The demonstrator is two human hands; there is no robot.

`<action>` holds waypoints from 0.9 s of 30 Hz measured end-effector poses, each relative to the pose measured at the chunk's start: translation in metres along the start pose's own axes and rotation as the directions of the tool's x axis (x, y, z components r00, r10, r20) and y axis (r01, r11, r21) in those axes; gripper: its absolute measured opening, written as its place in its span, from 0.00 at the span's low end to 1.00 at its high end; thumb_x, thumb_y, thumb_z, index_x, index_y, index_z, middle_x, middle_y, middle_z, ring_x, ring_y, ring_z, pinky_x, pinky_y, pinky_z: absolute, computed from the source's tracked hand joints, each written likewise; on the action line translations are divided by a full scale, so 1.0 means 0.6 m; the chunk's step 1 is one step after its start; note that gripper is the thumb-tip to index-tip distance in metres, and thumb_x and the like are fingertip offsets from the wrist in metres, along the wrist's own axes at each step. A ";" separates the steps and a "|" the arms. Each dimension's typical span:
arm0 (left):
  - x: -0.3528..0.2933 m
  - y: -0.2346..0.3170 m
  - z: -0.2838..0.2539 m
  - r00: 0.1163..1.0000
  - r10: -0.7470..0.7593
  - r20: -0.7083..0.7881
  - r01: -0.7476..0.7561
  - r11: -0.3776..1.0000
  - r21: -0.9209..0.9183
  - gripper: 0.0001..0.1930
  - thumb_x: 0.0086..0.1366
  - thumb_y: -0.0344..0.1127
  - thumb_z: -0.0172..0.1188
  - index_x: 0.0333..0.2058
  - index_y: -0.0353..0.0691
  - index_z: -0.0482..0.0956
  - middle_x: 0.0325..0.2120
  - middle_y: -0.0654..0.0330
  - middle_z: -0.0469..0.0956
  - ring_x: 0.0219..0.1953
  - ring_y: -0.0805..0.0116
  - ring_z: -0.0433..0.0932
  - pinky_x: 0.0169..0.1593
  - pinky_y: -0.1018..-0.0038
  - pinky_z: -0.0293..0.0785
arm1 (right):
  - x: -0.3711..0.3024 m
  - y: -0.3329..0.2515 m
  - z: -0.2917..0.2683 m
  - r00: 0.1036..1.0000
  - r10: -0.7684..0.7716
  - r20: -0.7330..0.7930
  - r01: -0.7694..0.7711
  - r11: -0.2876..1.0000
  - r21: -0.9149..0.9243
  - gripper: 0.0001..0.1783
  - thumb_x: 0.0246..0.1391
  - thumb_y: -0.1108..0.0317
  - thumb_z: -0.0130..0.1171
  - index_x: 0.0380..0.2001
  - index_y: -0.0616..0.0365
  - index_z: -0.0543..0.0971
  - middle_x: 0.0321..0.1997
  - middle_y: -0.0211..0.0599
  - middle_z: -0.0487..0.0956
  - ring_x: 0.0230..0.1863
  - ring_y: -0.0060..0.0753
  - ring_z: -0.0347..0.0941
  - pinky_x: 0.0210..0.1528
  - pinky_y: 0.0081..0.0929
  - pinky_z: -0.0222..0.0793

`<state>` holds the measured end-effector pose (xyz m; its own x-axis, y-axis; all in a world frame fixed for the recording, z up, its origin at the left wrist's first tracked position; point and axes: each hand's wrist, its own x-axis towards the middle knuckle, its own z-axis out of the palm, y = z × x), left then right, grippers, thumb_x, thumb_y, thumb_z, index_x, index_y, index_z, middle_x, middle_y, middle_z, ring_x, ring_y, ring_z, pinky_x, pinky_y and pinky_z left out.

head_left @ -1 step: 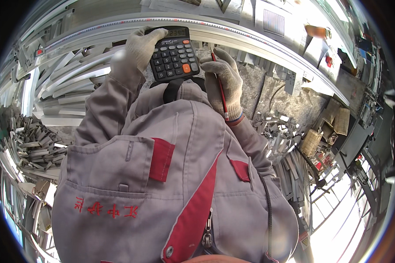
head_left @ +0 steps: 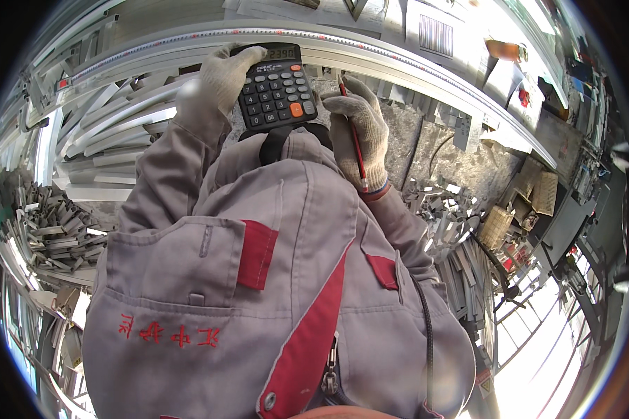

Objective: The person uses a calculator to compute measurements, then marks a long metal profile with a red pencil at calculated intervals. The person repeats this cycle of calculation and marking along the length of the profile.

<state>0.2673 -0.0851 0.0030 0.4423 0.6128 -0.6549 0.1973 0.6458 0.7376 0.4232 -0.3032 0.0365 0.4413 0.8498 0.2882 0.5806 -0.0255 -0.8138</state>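
Observation:
A black desktop calculator (head_left: 278, 87) with grey and orange keys is held up in front of my chest, digits showing on its display. My left hand (head_left: 225, 73), in a cream knit glove, is closed on its upper left edge, the thumb lying next to the display. Just right of the calculator is my gloved right hand (head_left: 362, 126), its fingers curled. It grips a slim red pencil (head_left: 356, 143), which runs from above the fingers down to the wrist. The right fingertips are close to the keys but look apart from them.
Beyond the calculator a long metal rail with a measuring tape (head_left: 279, 31) spans the bench. Pale metal strips (head_left: 119, 119) are stacked at the left, above a heap of short offcuts (head_left: 56, 230). More scraps (head_left: 433, 209) lie at right, near cardboard boxes (head_left: 496, 227).
My right hand has shifted very slightly to the right with the pencil, away from the calculator. My left hand and the calculator stay practically in place.

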 end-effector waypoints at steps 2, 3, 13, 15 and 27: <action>0.010 -0.009 -0.005 1.000 -0.016 -0.007 0.016 0.999 0.028 0.15 0.71 0.35 0.71 0.50 0.29 0.86 0.39 0.56 0.90 0.32 0.73 0.87 0.36 0.77 0.86 | -0.004 0.005 -0.010 0.992 0.123 -0.023 -0.119 0.985 0.124 0.18 0.63 0.88 0.59 0.50 0.60 0.85 0.61 0.46 0.84 0.57 0.40 0.86 0.62 0.33 0.79; 0.017 -0.012 -0.007 1.000 -0.011 -0.013 0.012 0.998 0.064 0.16 0.71 0.35 0.71 0.50 0.29 0.86 0.39 0.56 0.89 0.32 0.73 0.87 0.37 0.77 0.86 | -0.006 0.008 -0.013 0.978 0.204 -0.033 -0.193 0.959 0.208 0.18 0.64 0.88 0.58 0.53 0.60 0.85 0.61 0.45 0.84 0.58 0.39 0.86 0.62 0.34 0.79; 0.036 -0.028 -0.001 0.997 -0.055 -0.055 0.056 0.998 0.028 0.16 0.69 0.34 0.73 0.48 0.26 0.86 0.38 0.52 0.89 0.33 0.70 0.88 0.36 0.75 0.88 | 0.050 0.088 -0.073 0.957 0.290 0.025 -0.290 0.948 0.127 0.17 0.70 0.68 0.64 0.59 0.58 0.87 0.49 0.40 0.86 0.54 0.37 0.83 0.60 0.33 0.77; 0.037 -0.030 0.001 0.996 -0.070 -0.052 0.071 0.997 0.015 0.16 0.69 0.33 0.73 0.48 0.26 0.85 0.38 0.51 0.89 0.32 0.69 0.89 0.35 0.74 0.88 | 0.064 0.114 -0.077 0.953 0.302 0.023 -0.303 0.948 0.100 0.17 0.70 0.69 0.64 0.58 0.58 0.87 0.49 0.41 0.87 0.53 0.38 0.84 0.59 0.32 0.78; 0.091 -0.047 0.012 0.981 -0.176 -0.085 0.181 0.982 0.055 0.16 0.70 0.34 0.72 0.50 0.27 0.85 0.38 0.54 0.89 0.31 0.70 0.89 0.34 0.74 0.88 | 0.124 0.340 -0.023 0.835 0.536 0.124 -0.549 0.797 0.252 0.13 0.73 0.65 0.66 0.54 0.62 0.86 0.44 0.37 0.91 0.40 0.22 0.84 0.41 0.23 0.79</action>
<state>0.2921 -0.0729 -0.0522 0.3249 0.5263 -0.7858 0.3220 0.7197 0.6152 0.5839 -0.2526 -0.1011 0.5951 0.7611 -0.2579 0.0477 -0.3538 -0.9341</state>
